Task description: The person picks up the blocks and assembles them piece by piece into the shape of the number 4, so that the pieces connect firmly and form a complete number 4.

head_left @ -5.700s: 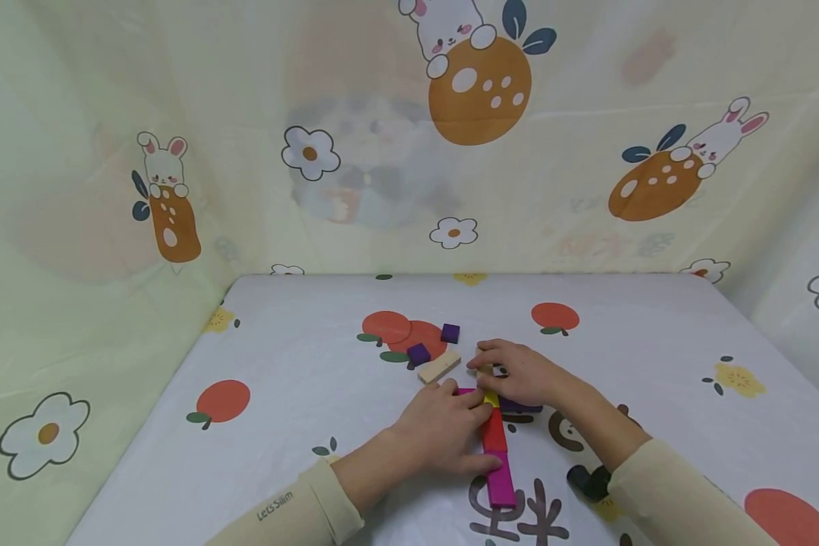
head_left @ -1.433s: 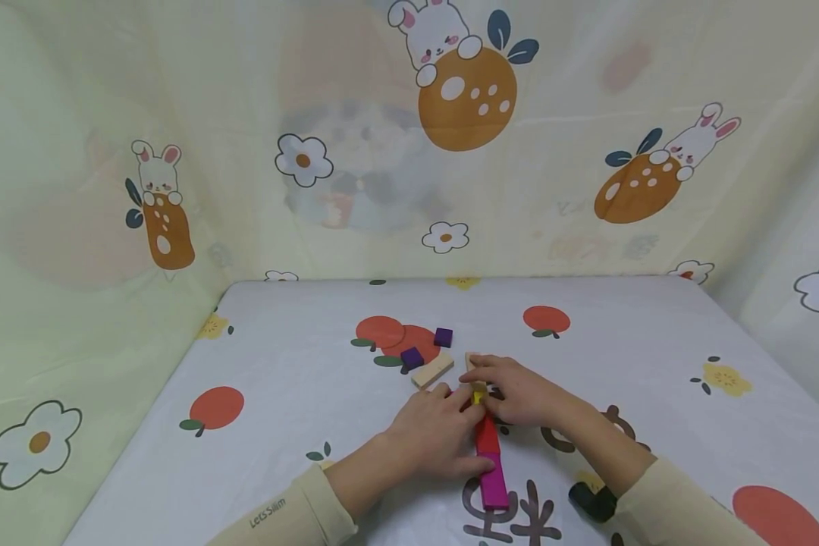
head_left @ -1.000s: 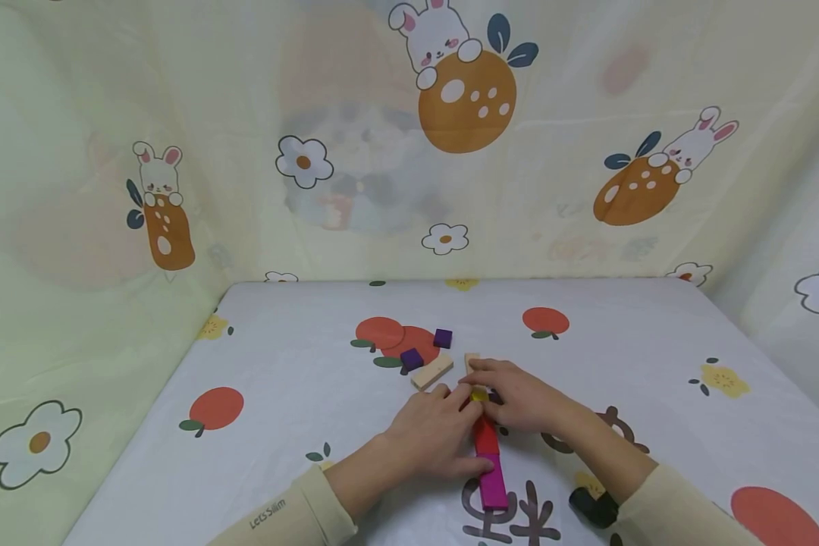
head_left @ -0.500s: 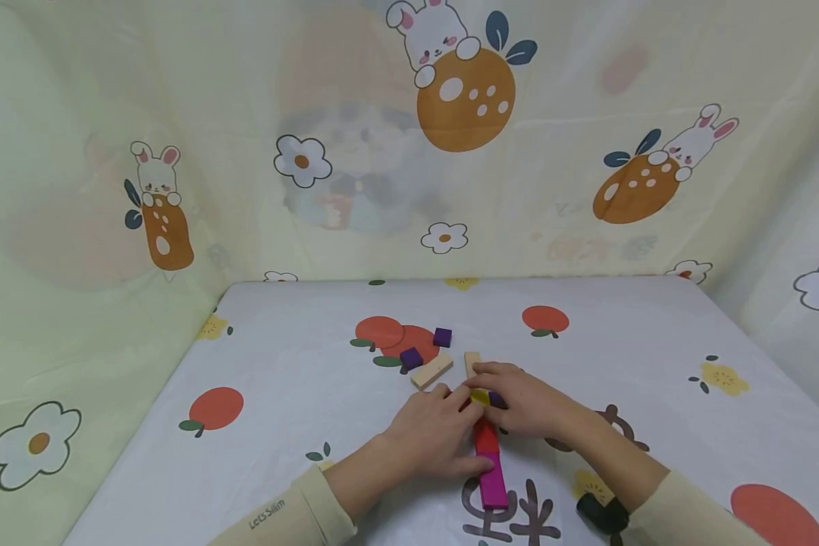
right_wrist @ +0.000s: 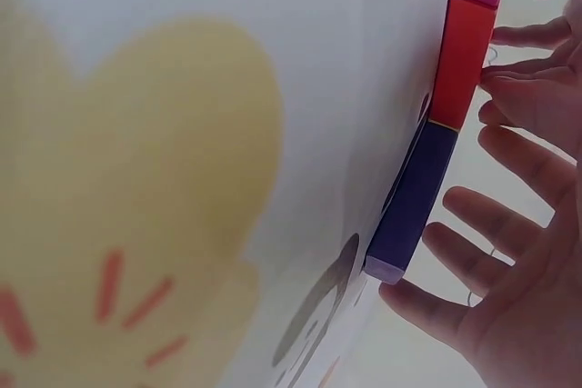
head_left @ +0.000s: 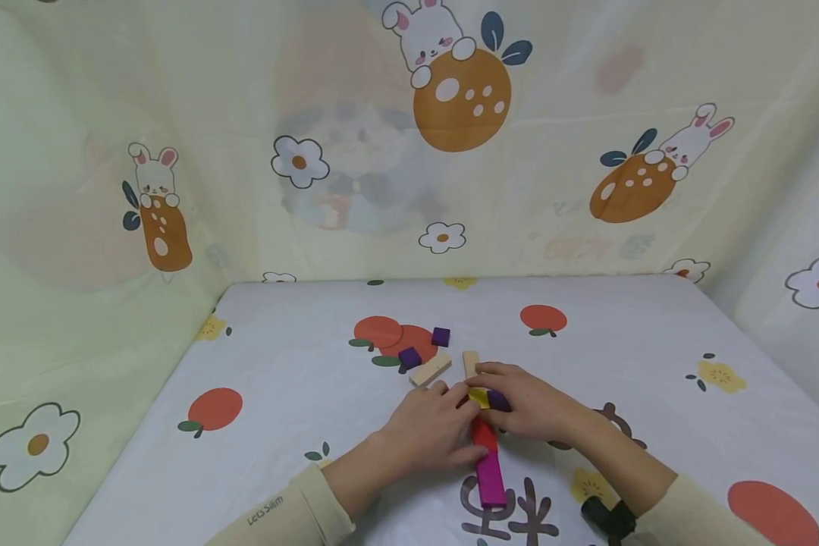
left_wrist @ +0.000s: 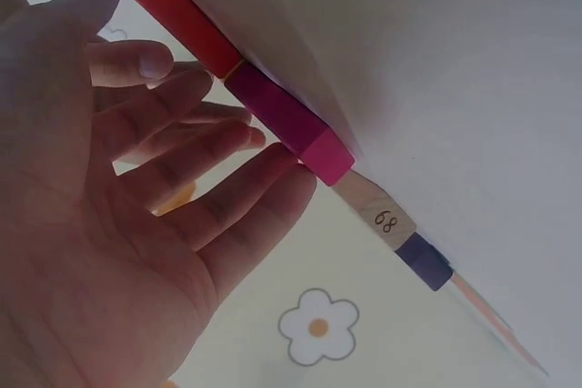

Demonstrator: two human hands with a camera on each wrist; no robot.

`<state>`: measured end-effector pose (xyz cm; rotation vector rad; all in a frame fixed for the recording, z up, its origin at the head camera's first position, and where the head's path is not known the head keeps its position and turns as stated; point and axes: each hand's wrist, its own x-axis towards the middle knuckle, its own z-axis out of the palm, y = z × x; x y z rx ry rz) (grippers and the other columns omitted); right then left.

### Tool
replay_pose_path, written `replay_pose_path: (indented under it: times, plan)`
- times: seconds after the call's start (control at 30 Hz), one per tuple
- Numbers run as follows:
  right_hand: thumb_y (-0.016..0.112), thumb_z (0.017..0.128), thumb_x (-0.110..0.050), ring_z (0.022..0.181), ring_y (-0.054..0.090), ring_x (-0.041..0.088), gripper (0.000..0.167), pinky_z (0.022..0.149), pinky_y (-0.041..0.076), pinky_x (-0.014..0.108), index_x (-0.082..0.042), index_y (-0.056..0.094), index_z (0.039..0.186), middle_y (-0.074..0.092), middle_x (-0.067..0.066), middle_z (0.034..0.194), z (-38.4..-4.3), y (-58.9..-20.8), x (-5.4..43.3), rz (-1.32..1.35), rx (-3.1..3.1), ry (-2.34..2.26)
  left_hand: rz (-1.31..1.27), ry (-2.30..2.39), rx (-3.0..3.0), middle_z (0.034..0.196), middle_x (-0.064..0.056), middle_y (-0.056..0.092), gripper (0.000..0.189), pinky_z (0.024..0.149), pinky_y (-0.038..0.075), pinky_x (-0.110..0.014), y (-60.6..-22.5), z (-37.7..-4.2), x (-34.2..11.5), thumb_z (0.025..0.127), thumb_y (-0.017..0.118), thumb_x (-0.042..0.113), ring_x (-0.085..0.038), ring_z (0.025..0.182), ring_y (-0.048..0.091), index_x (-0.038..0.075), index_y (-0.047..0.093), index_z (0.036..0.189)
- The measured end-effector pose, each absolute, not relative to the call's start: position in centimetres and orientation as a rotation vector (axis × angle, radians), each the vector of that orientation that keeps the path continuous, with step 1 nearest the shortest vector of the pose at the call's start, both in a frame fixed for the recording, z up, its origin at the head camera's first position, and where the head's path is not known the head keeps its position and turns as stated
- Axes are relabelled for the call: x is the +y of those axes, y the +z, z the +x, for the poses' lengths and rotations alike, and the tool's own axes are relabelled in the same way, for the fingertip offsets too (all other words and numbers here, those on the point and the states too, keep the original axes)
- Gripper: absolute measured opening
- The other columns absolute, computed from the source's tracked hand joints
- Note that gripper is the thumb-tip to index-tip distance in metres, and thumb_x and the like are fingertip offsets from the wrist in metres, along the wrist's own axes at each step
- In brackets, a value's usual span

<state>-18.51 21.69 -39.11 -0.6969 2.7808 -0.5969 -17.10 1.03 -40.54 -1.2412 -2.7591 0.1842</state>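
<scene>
A row of blocks runs away from me in the head view: a magenta block (head_left: 490,481), a red block (head_left: 484,434), then a yellow top (head_left: 478,397). A purple block (head_left: 498,400) reaches right from the yellow one. My left hand (head_left: 423,436) lies along the row's left, its thumb by the red-magenta joint. In the left wrist view its extended fingertips touch another magenta block (left_wrist: 282,120). My right hand (head_left: 535,402) spans the purple block with thumb and fingers; the right wrist view shows loosely extended fingers beside the purple block (right_wrist: 414,197), one fingertip at its end.
Behind the row lie two bare wooden blocks, one slanted (head_left: 431,370) and one pointing away (head_left: 471,364). Two purple cubes (head_left: 410,357) rest farther left. A black device (head_left: 607,519) sits by the right cuff. The printed cloth (head_left: 280,425) covers the table and a curtain stands behind.
My right hand has drawn slightly back and right, and more of the wooden block, the yellow top and the purple block shows. My left hand has stayed almost in place.
</scene>
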Motion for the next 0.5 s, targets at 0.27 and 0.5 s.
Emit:
replay_pose_path:
  times: [0.27, 0.5]
  plan:
    - [0.074, 0.094, -0.028, 0.145, 0.044, 0.044, 0.056, 0.107, 0.046, 0.065, -0.018, 0.058, 0.147, 0.048, 0.018, 0.156, -18.55, -38.99, 21.92, -0.686, 2.781, -0.655, -1.225, 0.122, -2.751, 0.126, 0.004, 0.064, 0.039, 0.093, 0.055, -0.032, -40.37, -17.29, 1.02, 0.098, 0.06, 0.056, -0.015, 0.107, 0.061, 0.027, 0.069, 0.122]
    - [0.076, 0.092, -0.033, 0.145, 0.043, 0.044, 0.059, 0.104, 0.049, 0.064, -0.023, 0.058, 0.147, 0.046, 0.018, 0.158, -18.53, -39.15, 21.92, -0.668, 2.796, -0.651, -1.07, 0.049, -2.608, 0.114, 0.004, 0.07, 0.03, 0.087, 0.058, -0.032, -40.09, -17.07, 0.9, 0.096, 0.064, 0.046, -0.015, 0.103, 0.068, 0.024, 0.072, 0.114]
